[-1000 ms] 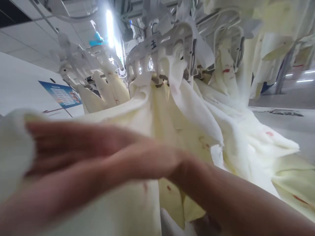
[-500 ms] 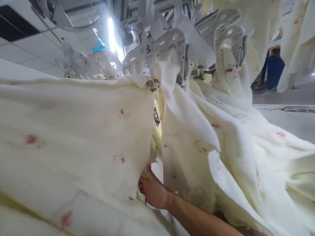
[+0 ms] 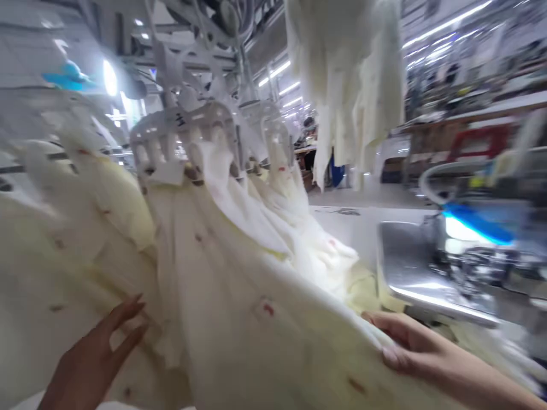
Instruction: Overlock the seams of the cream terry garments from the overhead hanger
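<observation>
Cream fabric (image 3: 239, 285) with small red prints hangs from a grey plastic clip hanger (image 3: 183, 122) and spreads down toward me. My right hand (image 3: 405, 344) pinches the fabric's right edge between thumb and fingers, drawing it out to the right. At lower left, my left hand (image 3: 100, 353) is in front of more hanging cream cloth (image 3: 81, 250). Its thumb and fingers are apart, with nothing visible between them. Motion blur softens the cloth on the left.
To the right stands a sewing machine (image 3: 474, 262) with a bright lamp and a shiny metal plate (image 3: 410, 256). More cream pieces (image 3: 346, 85) hang higher up behind. A blue fan (image 3: 70, 77) is at upper left, and cluttered workbenches (image 3: 470, 119) stand farther back.
The view has swung right, bringing the sewing machine into sight. My right hand has moved from a gap between cloths to the fabric's right edge. My left hand has come into view.
</observation>
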`<action>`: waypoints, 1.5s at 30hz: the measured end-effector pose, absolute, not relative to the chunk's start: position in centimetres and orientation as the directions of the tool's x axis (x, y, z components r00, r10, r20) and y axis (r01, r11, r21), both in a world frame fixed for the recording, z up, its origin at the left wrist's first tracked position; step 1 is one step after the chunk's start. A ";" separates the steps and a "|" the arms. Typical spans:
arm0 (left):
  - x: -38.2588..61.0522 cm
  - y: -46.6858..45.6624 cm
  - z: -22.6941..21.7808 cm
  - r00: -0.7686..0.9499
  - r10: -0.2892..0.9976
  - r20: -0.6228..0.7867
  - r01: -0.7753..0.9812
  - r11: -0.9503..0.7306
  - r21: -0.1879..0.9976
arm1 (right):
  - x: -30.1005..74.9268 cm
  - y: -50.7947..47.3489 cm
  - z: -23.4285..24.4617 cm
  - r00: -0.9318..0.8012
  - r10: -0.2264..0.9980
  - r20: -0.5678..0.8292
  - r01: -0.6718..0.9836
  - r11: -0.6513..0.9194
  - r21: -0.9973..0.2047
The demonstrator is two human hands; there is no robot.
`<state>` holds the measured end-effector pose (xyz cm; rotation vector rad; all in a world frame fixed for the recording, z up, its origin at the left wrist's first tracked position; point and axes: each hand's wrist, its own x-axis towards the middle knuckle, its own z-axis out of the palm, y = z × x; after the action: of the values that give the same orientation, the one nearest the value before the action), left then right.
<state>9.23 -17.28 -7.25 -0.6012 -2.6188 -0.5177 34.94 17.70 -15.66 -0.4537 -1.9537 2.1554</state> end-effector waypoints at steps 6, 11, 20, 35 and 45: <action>19.3 2.0 -7.7 0.325 0.742 0.586 0.944 -0.211 -0.255 | 35.7 19.7 -13.8 -0.902 0.427 -0.059 -0.015 -0.168 -0.986; 20.2 8.9 -9.9 0.199 0.889 0.411 0.962 -0.099 -0.253 | 36.1 19.7 -15.6 -0.834 0.544 -0.088 -0.113 -0.326 -0.939; 22.1 11.9 -9.2 0.017 0.913 0.408 0.979 0.067 -0.191 | 36.9 20.4 -16.6 -0.545 0.838 0.016 -0.167 -0.090 -0.982; 25.3 23.0 -14.5 0.078 0.952 0.295 0.994 -0.051 -0.097 | 41.0 25.6 -20.8 0.040 0.930 0.366 0.472 0.306 -0.827; 27.3 17.8 -12.3 0.270 0.822 0.501 0.881 -0.421 0.216 | 41.6 17.1 -23.0 -0.709 0.545 0.449 0.420 0.836 -0.352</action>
<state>27.34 17.84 -12.33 -2.4175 -1.6286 -0.8513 41.61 17.13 -23.03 -0.7064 -2.4640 0.3015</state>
